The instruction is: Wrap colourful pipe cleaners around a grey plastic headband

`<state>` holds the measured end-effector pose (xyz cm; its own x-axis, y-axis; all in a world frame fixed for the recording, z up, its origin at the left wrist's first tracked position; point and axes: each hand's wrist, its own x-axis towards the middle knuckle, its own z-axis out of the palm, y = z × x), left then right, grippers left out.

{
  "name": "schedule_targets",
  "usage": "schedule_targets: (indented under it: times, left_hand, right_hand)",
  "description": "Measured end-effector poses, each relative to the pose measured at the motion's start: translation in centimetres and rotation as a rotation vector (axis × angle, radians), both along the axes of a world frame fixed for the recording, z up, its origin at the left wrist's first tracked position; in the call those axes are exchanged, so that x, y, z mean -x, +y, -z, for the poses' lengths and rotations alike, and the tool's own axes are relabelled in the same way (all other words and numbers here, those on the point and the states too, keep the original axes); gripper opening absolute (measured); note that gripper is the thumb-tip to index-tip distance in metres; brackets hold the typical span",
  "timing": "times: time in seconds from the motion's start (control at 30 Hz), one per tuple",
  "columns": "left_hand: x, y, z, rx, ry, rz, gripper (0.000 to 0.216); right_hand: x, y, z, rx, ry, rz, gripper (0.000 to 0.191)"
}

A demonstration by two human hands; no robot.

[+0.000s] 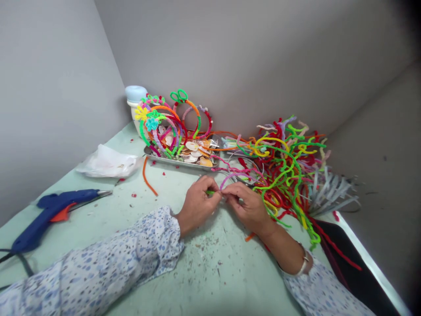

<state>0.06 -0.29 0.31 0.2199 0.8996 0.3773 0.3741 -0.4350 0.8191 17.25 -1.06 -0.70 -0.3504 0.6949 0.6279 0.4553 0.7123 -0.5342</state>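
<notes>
My left hand [200, 201] is closed in a pinch, with a bit of green pipe cleaner [209, 192] showing between thumb and forefinger. Fingertip to fingertip with it, my right hand [247, 207] pinches at the end of a purple pipe cleaner [230, 176], which arcs up behind the fingers. Whether the green and purple parts are joined is hidden by the fingertips. Just beyond my hands lie a loop of grey wire [255, 164] and several pink pipe cleaners [235, 169].
A metal tray [184, 166] holds shells and several pipe-cleaner-wrapped hoops [198, 115]. Behind it stands a blue-lidded container [135, 94]. At right is a tangled pipe cleaner heap [289, 162] with grey strips [329, 193]. A blue glue gun [62, 210] and plastic bag [108, 162] lie left.
</notes>
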Motion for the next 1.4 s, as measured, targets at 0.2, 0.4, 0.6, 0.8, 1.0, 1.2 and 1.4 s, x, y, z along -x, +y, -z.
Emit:
schedule_targets:
  times: [0.2, 0.4, 0.6, 0.8, 1.0, 1.2, 1.4]
  left_hand:
    - [-0.18, -0.13, 0.01, -0.046, -0.018, 0.008, 0.004]
    - [-0.20, -0.27, -0.15, -0.118, -0.002, 0.021, 0.009]
    - [-0.16, -0.33, -0.34, -0.124, 0.017, 0.032, 0.012]
    - [-0.12, -0.24, -0.14, -0.124, 0.008, 0.032, 0.015]
    - [-0.09, -0.22, -0.02, -0.134, 0.011, 0.023, 0.013]
    - [-0.11, -0.15, -0.01, -0.134, 0.013, 0.010, 0.012]
    - [-0.15, -0.06, 0.00, -0.123, 0.028, 0.001, 0.012]
  right_hand:
    - [-0.09, 0.03, -0.13, 0.025, -0.014, 0.057, 0.020]
    - [-0.22, 0.10, 0.15, 0.048, 0.027, 0.076, 0.016]
    - [-0.22, 0.10, 0.34, 0.069, 0.051, 0.110, 0.015]
    - [-0.28, 0.16, 0.51, 0.093, 0.057, 0.123, 0.015]
    - [-0.33, 0.24, 0.64, 0.086, 0.074, 0.121, 0.015]
    - [-0.29, 0.24, 0.61, 0.081, 0.069, 0.128, 0.014]
    - [-0.39, 0.27, 0.73, 0.087, 0.085, 0.126, 0.014]
